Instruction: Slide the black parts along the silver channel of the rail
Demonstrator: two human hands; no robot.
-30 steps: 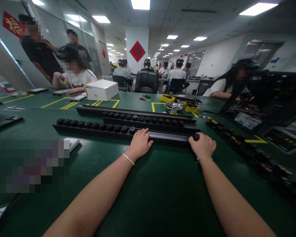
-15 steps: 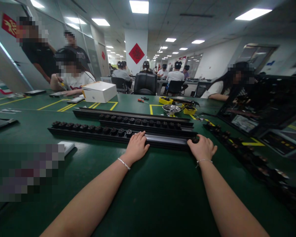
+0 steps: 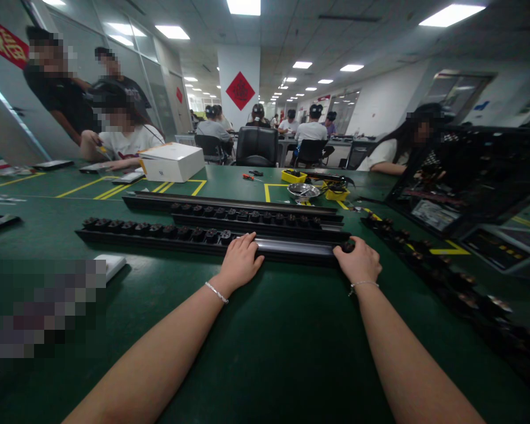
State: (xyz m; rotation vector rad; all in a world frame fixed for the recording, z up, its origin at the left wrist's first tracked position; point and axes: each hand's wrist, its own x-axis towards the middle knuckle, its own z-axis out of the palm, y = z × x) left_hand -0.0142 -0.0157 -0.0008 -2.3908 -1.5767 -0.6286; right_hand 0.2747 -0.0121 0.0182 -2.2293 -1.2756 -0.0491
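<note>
Head cam: blk rail (image 3: pixel 298 248) lies at 12 o'clock, long axis approx 9-to-3, L hand (image 3: pixel 241 260) resting mid-length, thumb spread, R hand (image 3: pixel 358 258) pinching dark round pc (image 3: pixel 348 247) at its 3 o'clock end.

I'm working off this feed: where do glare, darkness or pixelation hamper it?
Head view: pale glare streaks the front rail beside the left grip; head view: the right-hand parts row fades into darkness; head view: pixelation blocks lower left.
</note>
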